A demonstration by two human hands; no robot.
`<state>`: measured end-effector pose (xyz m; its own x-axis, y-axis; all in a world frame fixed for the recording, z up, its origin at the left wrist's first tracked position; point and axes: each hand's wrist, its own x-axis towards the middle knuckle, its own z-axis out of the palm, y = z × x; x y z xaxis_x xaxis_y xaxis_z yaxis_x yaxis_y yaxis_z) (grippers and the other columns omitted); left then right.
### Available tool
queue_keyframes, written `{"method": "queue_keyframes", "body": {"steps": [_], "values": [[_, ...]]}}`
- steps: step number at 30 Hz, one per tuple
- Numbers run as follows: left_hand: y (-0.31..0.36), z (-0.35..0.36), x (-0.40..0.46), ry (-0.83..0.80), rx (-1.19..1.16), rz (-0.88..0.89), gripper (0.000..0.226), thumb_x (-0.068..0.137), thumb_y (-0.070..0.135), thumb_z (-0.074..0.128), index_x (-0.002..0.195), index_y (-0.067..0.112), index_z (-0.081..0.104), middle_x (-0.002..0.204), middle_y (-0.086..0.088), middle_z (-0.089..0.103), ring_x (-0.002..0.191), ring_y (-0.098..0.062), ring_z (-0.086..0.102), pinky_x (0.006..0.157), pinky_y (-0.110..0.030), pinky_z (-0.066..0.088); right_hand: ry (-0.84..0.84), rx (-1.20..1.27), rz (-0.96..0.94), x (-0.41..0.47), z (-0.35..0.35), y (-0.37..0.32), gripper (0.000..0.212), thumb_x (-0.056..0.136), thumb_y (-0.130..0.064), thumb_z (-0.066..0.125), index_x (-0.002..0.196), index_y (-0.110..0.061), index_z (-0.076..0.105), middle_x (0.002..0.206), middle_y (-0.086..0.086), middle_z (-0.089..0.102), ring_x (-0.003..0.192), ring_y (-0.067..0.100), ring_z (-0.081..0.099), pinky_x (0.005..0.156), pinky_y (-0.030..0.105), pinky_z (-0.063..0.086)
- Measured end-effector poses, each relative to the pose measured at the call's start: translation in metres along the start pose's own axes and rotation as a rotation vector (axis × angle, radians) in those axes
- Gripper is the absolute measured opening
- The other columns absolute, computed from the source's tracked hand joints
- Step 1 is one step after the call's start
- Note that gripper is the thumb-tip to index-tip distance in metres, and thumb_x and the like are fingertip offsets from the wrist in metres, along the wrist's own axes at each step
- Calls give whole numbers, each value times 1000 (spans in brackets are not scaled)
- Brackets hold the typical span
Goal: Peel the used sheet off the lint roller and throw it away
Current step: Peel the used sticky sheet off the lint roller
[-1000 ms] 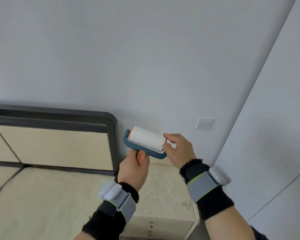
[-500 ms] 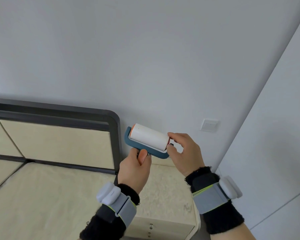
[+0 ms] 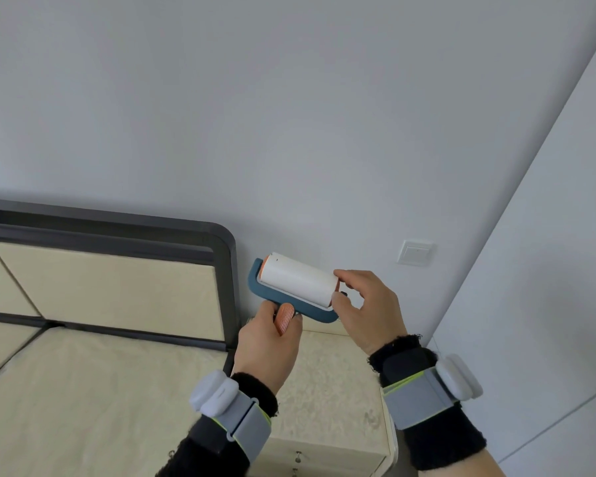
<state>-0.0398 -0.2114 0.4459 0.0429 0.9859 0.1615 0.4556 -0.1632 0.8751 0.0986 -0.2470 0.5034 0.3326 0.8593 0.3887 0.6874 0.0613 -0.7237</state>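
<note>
I hold a lint roller [image 3: 298,282] in front of the wall, above a bedside cabinet. It has a white paper roll, orange ends and a dark teal frame [image 3: 255,285] under it. My left hand [image 3: 269,342] is closed around its ribbed orange handle [image 3: 284,318]. My right hand [image 3: 369,309] sits at the roll's right end, thumb and forefinger pinching that end. Whether a sheet edge is lifted I cannot make out.
A bed with a cream mattress [image 3: 83,401] and a dark-framed cream headboard [image 3: 111,280] lies to the left. The cream bedside cabinet [image 3: 338,401] with drawer knobs stands below my hands. A wall switch [image 3: 415,253] is on the grey wall; a second wall [image 3: 547,270] closes the right side.
The roller and both hands have stayed almost in place. My right fingers have shifted slightly on the roll's right end, closing from a looser hold into a pinch.
</note>
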Motion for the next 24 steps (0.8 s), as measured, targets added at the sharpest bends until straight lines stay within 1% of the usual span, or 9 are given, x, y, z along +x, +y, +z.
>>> {"method": "queue_keyframes", "body": {"steps": [2,6,8,9,12,14,18,21,24], "values": [[0,-1,0,-5,-1,-7,17,83,40,56,72,35,44,67,14,56,59,-4,54,47,-18,36,-27,-10,18,-1,2,1,37,80,-15,56,117,-14,58,120,2,59,106,14,52,86,18,37],[0,-2,1,4,3,-17,18,83,39,57,71,33,44,66,14,55,58,-4,53,47,-20,36,-14,2,31,-1,4,1,40,79,-16,58,119,-18,55,117,-1,58,102,11,52,85,19,37],[-1,-3,1,5,7,-28,19,83,39,57,70,33,44,65,14,55,57,-4,53,46,-20,35,7,19,11,-3,6,0,39,78,-15,60,115,-22,54,110,-4,60,98,10,54,81,14,37],[-2,-4,1,4,10,-33,19,83,38,57,70,32,44,65,13,55,57,-4,53,46,-20,35,17,23,-6,-4,7,0,36,77,-14,60,112,-22,56,108,-5,61,97,10,55,78,8,36],[-4,-6,2,14,10,-43,21,82,37,58,68,30,44,63,12,54,55,-5,51,45,-22,34,35,12,-31,-5,10,-1,29,79,-13,59,106,-19,63,106,-3,64,94,9,56,74,-3,35],[-5,-6,2,13,10,-49,21,82,37,58,68,29,44,63,11,54,54,-5,51,45,-21,34,29,-7,-34,-5,11,-1,30,80,-13,58,110,-16,63,111,0,64,95,8,54,73,0,35],[-7,-4,1,3,18,-62,21,82,37,58,68,29,44,64,10,54,54,-5,51,45,-20,33,-44,-59,-4,-4,14,2,40,79,-16,59,119,-14,57,120,2,59,106,13,53,87,15,35],[-8,-4,1,1,41,-51,22,83,37,57,68,30,43,63,12,53,54,-4,50,45,-18,32,-52,-78,9,-3,15,4,41,78,-17,59,119,-14,58,120,3,60,106,14,53,87,17,37],[-10,-5,1,2,89,-27,23,84,38,56,67,31,41,62,12,52,55,-3,50,45,-19,31,-63,-112,12,-2,14,6,41,76,-19,61,117,-13,60,115,3,65,101,13,57,82,16,39]]}}
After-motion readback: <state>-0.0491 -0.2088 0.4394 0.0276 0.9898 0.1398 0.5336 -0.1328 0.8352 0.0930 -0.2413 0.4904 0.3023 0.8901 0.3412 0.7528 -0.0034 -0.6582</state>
